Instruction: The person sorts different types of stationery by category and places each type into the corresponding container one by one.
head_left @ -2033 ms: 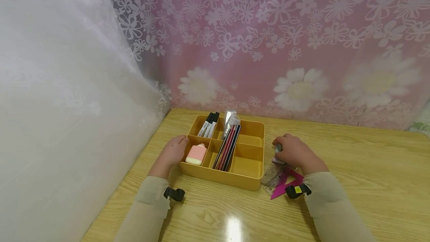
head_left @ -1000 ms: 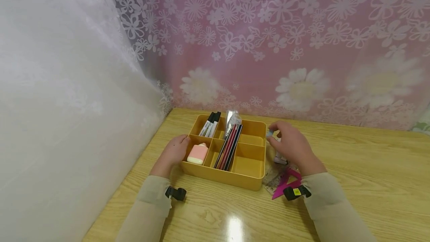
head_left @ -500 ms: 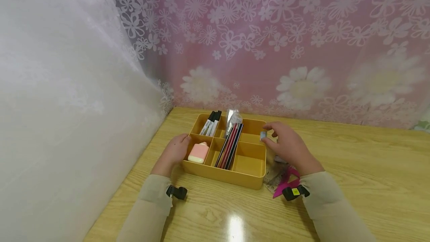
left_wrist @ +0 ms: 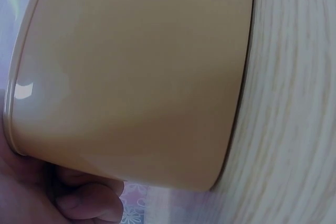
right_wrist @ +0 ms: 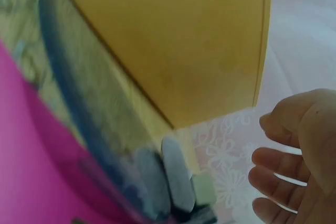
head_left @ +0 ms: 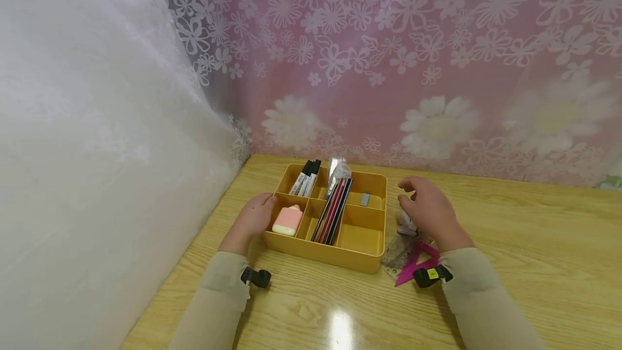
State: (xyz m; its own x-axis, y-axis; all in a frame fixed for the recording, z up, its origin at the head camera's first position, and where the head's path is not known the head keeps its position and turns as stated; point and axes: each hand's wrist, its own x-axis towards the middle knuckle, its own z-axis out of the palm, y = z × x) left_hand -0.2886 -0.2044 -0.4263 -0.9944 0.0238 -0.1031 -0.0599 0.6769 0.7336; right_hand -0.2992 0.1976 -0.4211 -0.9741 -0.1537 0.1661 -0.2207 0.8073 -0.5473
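My left hand [head_left: 252, 217] grips the left wall of a yellow compartment organizer [head_left: 320, 255], fingers at its rim; the left wrist view shows the organizer wall [left_wrist: 136, 77] close up. My right hand [head_left: 430, 209] hovers right of the organizer, holding nothing, thumb and fingers loosely bent and apart. A small grey-blue eraser [head_left: 364, 200] lies in the back right compartment. Below the right hand, several small grey and white pieces [head_left: 407, 226] lie partly hidden beside clear rulers [head_left: 398, 251] and a magenta set square [head_left: 418, 263].
Black-capped markers [head_left: 306, 180] fill the back left compartment, clear plastic items [head_left: 336, 174] the back middle. Pencils [head_left: 332, 212] lean in the front middle, and a pink and cream bottle [head_left: 288, 220] lies front left. A floral curtain [head_left: 364, 69] hangs behind the wooden table [head_left: 534, 242].
My right hand picked up the eraser from beside the organizer, carried it left over the back right compartment, let it go there and drew back right. The left hand kept its hold.
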